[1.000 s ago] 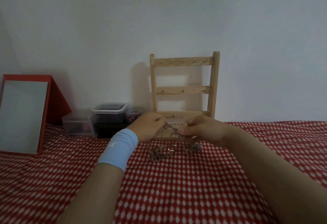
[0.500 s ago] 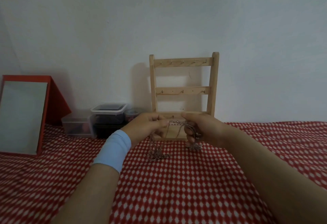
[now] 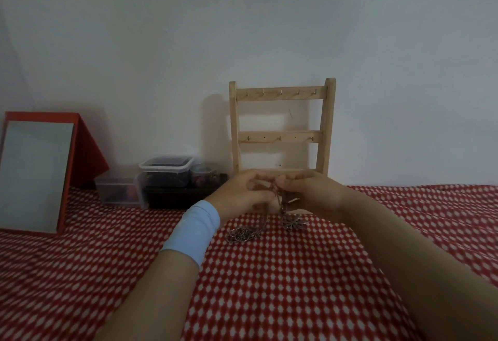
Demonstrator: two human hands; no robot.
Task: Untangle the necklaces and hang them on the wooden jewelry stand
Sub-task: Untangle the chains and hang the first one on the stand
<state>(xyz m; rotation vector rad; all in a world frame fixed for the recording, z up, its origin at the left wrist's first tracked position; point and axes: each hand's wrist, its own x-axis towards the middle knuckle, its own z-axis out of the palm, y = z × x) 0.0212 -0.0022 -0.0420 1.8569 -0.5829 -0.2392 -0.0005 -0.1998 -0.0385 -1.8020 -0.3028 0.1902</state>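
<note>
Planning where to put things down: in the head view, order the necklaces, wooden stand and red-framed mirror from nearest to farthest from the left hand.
1. necklaces: pinched in the left hand, hanging below its fingers.
2. wooden stand: upright just behind the hand, centre.
3. red-framed mirror: far left.

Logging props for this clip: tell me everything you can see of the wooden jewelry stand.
The wooden jewelry stand is pale, bare-looking wood: two uprights joined by crossbars, the top and middle ones carrying small metal hooks, all empty. It stands upright by the white wall on the red patterned cloth. The left hand and right hand hide its foot; contact cannot be told.
</note>
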